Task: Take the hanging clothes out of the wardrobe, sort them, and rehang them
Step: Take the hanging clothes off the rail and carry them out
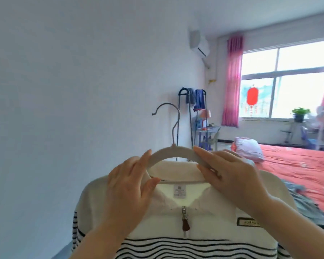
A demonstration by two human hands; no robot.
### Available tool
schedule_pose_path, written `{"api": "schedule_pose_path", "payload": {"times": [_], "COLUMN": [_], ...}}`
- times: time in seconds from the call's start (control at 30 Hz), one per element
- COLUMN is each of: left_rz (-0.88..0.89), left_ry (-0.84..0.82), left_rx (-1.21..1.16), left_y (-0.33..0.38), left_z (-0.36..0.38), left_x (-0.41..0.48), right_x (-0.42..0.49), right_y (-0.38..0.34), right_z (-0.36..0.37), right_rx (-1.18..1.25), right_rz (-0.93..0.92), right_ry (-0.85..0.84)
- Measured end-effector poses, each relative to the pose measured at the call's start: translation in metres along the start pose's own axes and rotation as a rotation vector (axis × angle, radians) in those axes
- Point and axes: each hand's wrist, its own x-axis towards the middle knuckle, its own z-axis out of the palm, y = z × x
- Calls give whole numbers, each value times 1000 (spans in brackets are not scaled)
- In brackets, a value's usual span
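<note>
2 bare hands up in front of a pale wall (pixel 73 90), both closed on 1 grey hanger (pixel 173 152) carrying a cream sweater (pixel 204 208). Left hand (pixel 131 186) gripping the hanger's left shoulder, fingers over the top of the arch, thumb pressed under it at the neckline. Right hand (pixel 226 172) gripping the right shoulder likewise, fingers laid along the arch, palm over the collar. Metal hook (pixel 168 118) free above the hands, curling to the left, caught on nothing. Sweater draped on the hanger and held up at chest height, front toward the camera: white label inside the neck, short zip (pixel 184 219) with a brown pull below the collar, small dark-edged patch (pixel 249 222) on the chest at right, black stripes across the lower body and on the sleeve at left. No wardrobe in view.

Behind at right, bed with an orange-red cover (pixel 297 165), pink-and-white bundle (pixel 249 148) lying on it near its far end, grey garment (pixel 307 200) spread on the near edge. Further back, black standing rack (pixel 193 113) against the wall with blue and grey clothes hung over its top. Air conditioner (pixel 199 43) high on the wall, pink curtain (pixel 232 81) beside a bright window (pixel 288 81) with 1 red lantern decoration (pixel 252 96) on the glass. Potted plant (pixel 299 113) on a stand under the window.
</note>
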Motion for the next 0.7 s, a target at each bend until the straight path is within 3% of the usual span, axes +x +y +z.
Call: {"api": "schedule_pose_path", "payload": {"times": [0.37,0.7], "left_rz": [212,420], "left_ry": [-180,-259], "left_rx": [-382,-703], "left_y": [126,249], "left_z": [224,360], "left_x": [54,93], "right_x": [-106,-169], "right_y": [162,263], "right_z": [-68,-133], "right_rx": [-448,-745], "right_rz": [285,553], "right_ry": [-53,-66]}}
